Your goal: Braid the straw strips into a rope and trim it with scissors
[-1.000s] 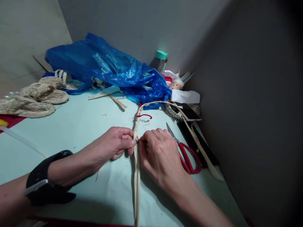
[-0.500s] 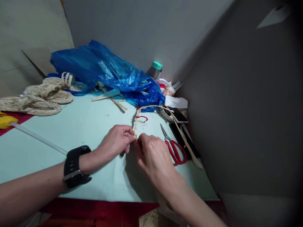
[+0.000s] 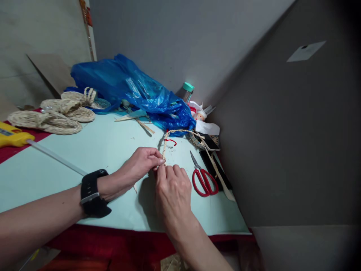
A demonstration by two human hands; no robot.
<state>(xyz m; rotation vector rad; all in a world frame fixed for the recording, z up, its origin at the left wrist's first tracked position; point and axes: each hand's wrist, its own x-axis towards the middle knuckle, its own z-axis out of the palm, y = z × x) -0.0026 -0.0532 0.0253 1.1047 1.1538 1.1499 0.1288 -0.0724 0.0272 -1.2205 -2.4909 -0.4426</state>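
A thin braided cord of pale plant fibre (image 3: 165, 145) runs from my hands up the table, then bends right toward the basket. My left hand (image 3: 145, 160), with a black watch on the wrist, pinches the cord's near end between thumb and fingers. Close against it, my right hand (image 3: 173, 188) is closed, knuckles up, at the same end of the cord; its fingertips and the strands in them are mostly hidden. A red fuzzy wire (image 3: 171, 142) sticks out beside the cord. Right of my right hand lie scissors with red handles (image 3: 205, 180).
Woven slippers (image 3: 47, 120) and a yellow glue gun (image 3: 14, 135) are at the left. A blue plastic bag (image 3: 132, 90) spreads along the back, near a green-capped bottle (image 3: 187, 90). At right are a phone (image 3: 210, 143) and a long fibre strip (image 3: 221, 177). A grey partition closes the right side.
My right hand has turned more upright and shifted slightly left, its fingers still at the cord's end. My left hand keeps its pinch. The camera view has shifted a little.
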